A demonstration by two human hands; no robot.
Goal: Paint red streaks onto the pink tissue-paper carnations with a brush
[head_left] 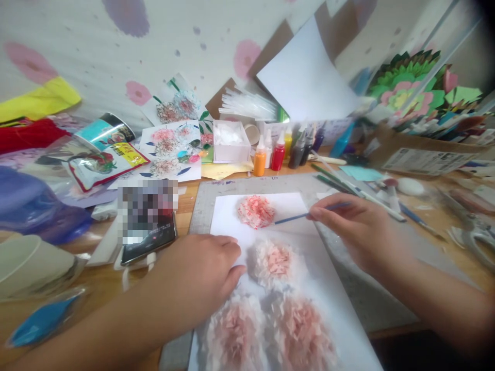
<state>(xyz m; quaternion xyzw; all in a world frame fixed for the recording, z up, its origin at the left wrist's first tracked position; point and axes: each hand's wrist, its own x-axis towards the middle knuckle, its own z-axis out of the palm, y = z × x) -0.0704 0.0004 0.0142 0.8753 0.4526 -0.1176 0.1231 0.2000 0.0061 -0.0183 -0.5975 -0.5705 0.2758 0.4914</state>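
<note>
A white sheet of paper (305,242) lies on a grey cutting mat (348,278) and carries several crumpled tissue flowers. The top flower (256,211) is streaked with red; three paler pink ones (276,262) sit below it. My right hand (358,232) pinches a thin blue paintbrush (305,215), whose tip touches the right edge of the red flower. My left hand (197,275) rests with curled fingers on the left edge of the paper, beside the middle flower.
Small paint bottles (278,152) in orange, red and dark colours stand behind the mat beside a white box (231,141). A phone (149,234) lies left of the mat. Packets, plastic bags, paper cups, brushes (348,185), scissors (474,234) and paper flowers (410,85) crowd the wooden table.
</note>
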